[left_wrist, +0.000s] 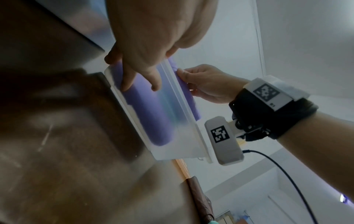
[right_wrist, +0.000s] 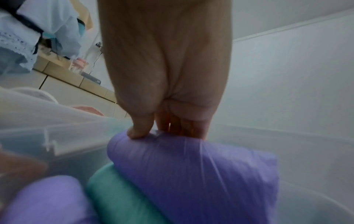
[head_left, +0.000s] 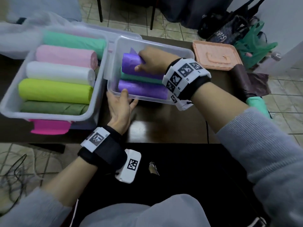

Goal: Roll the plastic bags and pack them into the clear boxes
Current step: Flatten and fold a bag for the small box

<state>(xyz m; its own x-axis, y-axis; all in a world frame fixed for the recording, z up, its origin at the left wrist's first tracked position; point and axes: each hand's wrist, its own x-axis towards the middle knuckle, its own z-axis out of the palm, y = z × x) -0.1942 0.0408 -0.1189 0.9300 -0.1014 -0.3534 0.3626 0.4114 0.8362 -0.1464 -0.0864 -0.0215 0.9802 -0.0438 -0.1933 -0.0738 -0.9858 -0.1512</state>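
Observation:
A small clear box (head_left: 148, 40) stands mid-table with a purple roll (head_left: 141, 89) nearest me, a teal roll (head_left: 139, 77) behind it, and a second purple roll (head_left: 131, 64) at the far side. My right hand (head_left: 139, 63) reaches into the box and pinches the left end of that far purple roll (right_wrist: 191, 174), which lies tilted on the teal roll (right_wrist: 114, 189). My left hand (head_left: 129, 97) grips the box's near left rim, thumb over the edge and fingers (left_wrist: 141, 78) against the wall. A large clear box (head_left: 13, 99) at left holds several coloured rolls.
A peach lid (head_left: 216, 54) lies right of the small box. A flat pink bag (head_left: 49, 126) sticks out from under the large box. A brown bag (head_left: 242, 79) and a teal roll (head_left: 257, 104) sit at the table's right edge. Cables lie on the floor at left.

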